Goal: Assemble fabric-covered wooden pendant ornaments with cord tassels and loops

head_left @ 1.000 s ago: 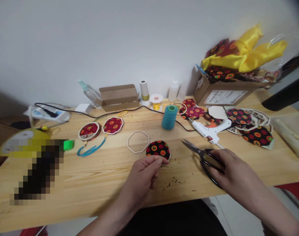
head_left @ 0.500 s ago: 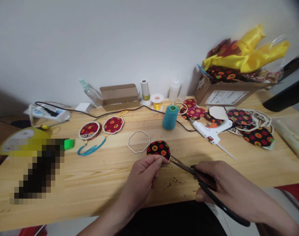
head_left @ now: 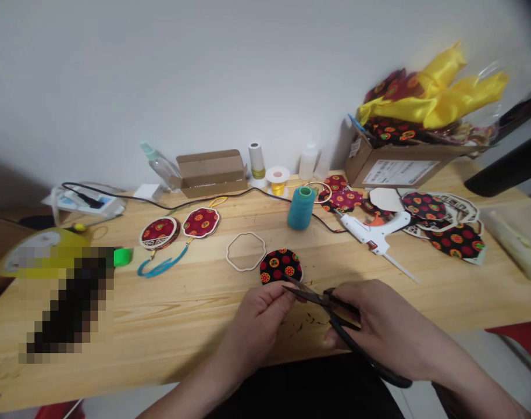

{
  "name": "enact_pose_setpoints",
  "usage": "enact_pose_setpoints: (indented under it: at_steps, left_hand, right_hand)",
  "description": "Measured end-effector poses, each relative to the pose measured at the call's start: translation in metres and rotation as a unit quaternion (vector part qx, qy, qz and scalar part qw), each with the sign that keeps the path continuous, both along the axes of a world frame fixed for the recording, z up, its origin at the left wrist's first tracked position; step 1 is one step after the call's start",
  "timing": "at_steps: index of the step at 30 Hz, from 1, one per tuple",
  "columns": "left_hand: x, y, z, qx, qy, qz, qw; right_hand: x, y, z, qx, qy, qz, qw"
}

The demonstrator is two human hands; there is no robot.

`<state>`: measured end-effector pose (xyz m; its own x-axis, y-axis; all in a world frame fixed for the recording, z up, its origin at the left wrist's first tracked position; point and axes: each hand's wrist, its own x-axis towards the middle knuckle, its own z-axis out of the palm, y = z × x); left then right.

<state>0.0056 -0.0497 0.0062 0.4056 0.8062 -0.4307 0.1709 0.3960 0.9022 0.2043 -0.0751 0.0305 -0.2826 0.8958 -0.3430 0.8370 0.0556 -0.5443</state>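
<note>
My left hand (head_left: 265, 311) pinches the near edge of a round patterned fabric piece (head_left: 279, 265), black with red and orange motifs and a pale rim at its right side. In my right hand (head_left: 381, 326) is a pair of black-handled scissors (head_left: 311, 295). Their blades lie slightly apart at the fabric's near right edge, beside my left fingertips. Dark scraps (head_left: 300, 326) are scattered on the table just below. Just left of the fabric lies a thin scalloped wooden frame (head_left: 246, 252). My fingers hide the fabric's near edge.
Behind the fabric stands a teal thread spool (head_left: 301, 208). A white glue gun (head_left: 378, 233) lies to the right, near more fabric pieces (head_left: 457, 237). Two ornaments (head_left: 201, 223) lie at left. A cardboard box (head_left: 391, 166) of fabric stands at back right.
The scissors and my right hand have moved left, bringing the blades across the fabric's near edge by my left fingertips. The blades show more apart. My left hand keeps its pinch.
</note>
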Motion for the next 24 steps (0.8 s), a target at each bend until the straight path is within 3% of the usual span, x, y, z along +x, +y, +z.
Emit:
enact_pose_setpoints:
  at_steps: [24]
  left_hand:
    - [0.0015, -0.0002, -0.0018, 0.003, 0.01, 0.026, 1.0]
  right_hand:
    - [0.0012, 0.0025, -0.0029, -0.003, 0.027, -0.027, 0.999]
